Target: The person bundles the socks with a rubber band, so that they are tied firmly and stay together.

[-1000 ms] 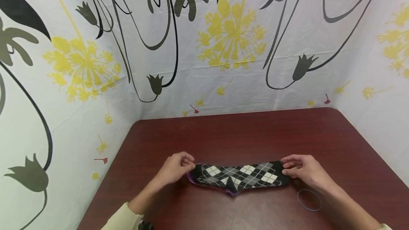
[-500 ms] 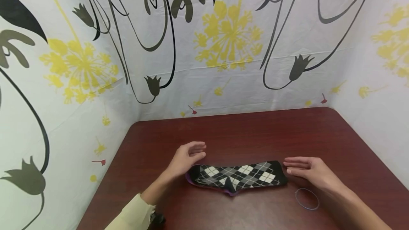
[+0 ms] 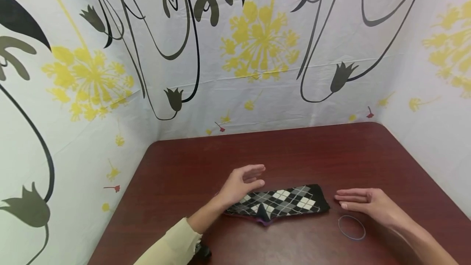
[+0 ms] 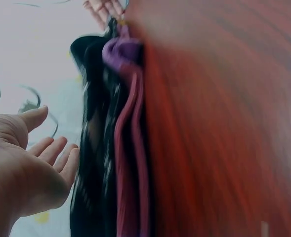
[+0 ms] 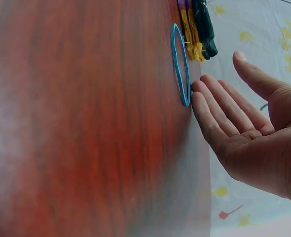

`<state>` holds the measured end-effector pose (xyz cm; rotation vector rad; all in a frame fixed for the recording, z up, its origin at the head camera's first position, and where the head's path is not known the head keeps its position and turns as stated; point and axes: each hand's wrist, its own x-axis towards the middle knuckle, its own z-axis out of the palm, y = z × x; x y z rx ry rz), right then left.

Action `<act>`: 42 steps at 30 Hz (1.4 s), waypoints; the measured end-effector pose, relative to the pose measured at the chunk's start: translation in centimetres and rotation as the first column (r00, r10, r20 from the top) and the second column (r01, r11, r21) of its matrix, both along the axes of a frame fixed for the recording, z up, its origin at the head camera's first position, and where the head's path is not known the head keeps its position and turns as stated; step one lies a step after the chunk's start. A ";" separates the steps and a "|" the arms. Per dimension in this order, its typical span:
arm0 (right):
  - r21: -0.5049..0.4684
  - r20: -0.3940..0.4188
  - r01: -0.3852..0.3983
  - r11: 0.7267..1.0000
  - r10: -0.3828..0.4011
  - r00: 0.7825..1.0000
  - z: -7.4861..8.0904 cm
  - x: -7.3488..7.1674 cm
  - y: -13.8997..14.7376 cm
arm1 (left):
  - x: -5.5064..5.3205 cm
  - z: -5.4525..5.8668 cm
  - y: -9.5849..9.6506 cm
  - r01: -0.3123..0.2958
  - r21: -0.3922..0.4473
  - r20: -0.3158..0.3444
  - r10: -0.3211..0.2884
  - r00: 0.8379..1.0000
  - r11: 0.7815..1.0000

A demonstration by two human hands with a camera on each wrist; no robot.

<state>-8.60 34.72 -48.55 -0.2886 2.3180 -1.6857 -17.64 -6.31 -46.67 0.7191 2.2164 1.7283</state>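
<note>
A stack of folded socks (image 3: 290, 200) lies flat on the table, the top one black, grey and white argyle. Purple and black layers (image 4: 128, 98) show along its side in the left wrist view, and a yellow layer (image 5: 194, 39) in the right wrist view. Over the left part of the stack hovers my left hand (image 3: 239, 185), fingers loosely extended and holding nothing; it hides that end. My right hand (image 3: 368, 201) is beside the stack's right end, apart from it, fingers straight. A thin blue rubber band (image 3: 351, 227) lies on the table near the right hand.
The dark red-brown table (image 3: 206, 162) runs back to a white floral cloth (image 3: 206, 68) that hangs behind and at both sides. A dark object (image 3: 201, 252) shows partly below my left sleeve (image 3: 180, 238); its kind is unclear.
Both hands have left the ends of the sock stack. The left has moved up and right over the stack; the right has drawn away to the right. The stack stays in place.
</note>
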 end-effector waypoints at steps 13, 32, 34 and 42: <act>0.086 -0.118 -0.028 0.996 0.038 0.992 -0.7 1.2 0.6 | 1.9 -0.7 4.9 0.145 -0.056 -0.024 -0.147 0.989 0.988; 0.179 -0.172 -0.023 0.984 0.054 0.984 -0.8 1.1 -0.2 | 3.4 -0.8 8.2 0.105 -0.495 -0.277 -0.272 0.922 0.862; 0.185 -0.178 -0.016 0.983 0.049 0.983 -0.8 1.1 -0.4 | 3.6 -0.8 8.5 0.061 -0.548 -0.329 -0.282 0.901 0.835; 0.270 -0.179 0.045 0.962 0.004 0.984 -0.8 0.8 -1.0 | 4.2 -1.0 9.4 -0.097 -0.687 -0.510 -0.382 0.771 0.720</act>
